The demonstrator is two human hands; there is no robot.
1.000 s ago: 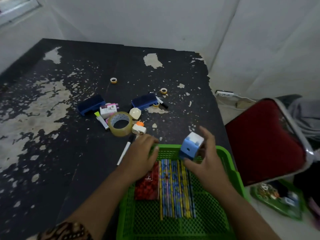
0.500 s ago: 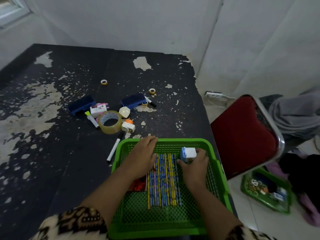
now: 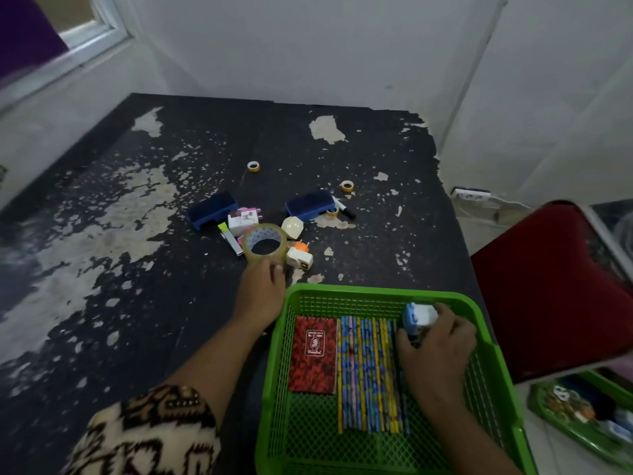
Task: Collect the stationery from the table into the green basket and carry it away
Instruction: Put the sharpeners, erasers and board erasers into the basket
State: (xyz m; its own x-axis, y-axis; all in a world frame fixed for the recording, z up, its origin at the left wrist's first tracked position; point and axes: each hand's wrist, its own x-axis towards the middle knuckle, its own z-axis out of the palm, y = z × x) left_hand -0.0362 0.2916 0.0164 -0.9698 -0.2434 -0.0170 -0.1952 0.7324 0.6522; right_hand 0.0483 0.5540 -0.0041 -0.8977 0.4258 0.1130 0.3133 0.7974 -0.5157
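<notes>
Head view, container: green plastic mesh basket (image 3: 486, 313) at the near right edge of the worn black surface (image 3: 144, 269).
Head view, contents: red patterned notebook (image 3: 313, 354) lying beside a row of colourful pencils (image 3: 368, 375).
Head view, right hand (image 3: 435, 351): inside the basket, fingers clenched on a small blue-and-white box-shaped sharpener (image 3: 418, 316) at the far right corner.
Head view, left hand (image 3: 262, 293): outside the basket, fingertips touching the near rim of a clear packing-tape roll (image 3: 264, 243); grasp cannot be told.
</notes>
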